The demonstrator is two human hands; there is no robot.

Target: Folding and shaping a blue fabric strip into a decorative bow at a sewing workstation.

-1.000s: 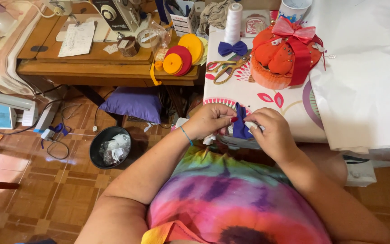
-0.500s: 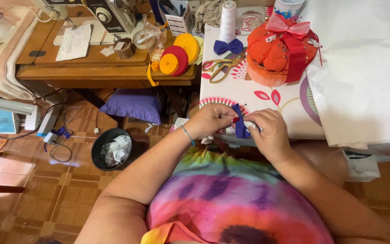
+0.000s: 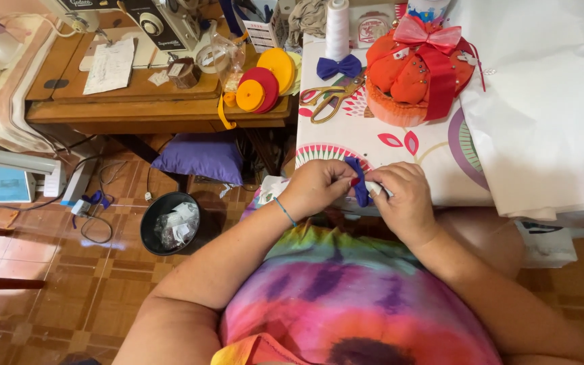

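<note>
Both my hands meet at the near edge of the patterned table point(image 3: 400, 145). My left hand point(image 3: 319, 188) and my right hand point(image 3: 403, 195) pinch a small strip of dark blue ribbon point(image 3: 358, 182) between their fingertips. The ribbon stands folded and upright between the thumbs. A small white object shows under my right fingers; what it is I cannot tell. A finished blue bow point(image 3: 338, 67) lies farther back on the table, next to gold-handled scissors point(image 3: 329, 99).
An orange pincushion with red and pink ribbon point(image 3: 417, 71) and a white thread spool point(image 3: 336, 28) stand at the back. White fabric point(image 3: 549, 101) covers the table's right. Ribbon rolls point(image 3: 265, 78) and a sewing machine point(image 3: 150, 20) sit on the wooden desk. A black bin point(image 3: 170, 223) stands on the floor.
My hands have stayed together at the table edge, with the fingers shifting slightly on the blue ribbon. The view has tilted a little.
</note>
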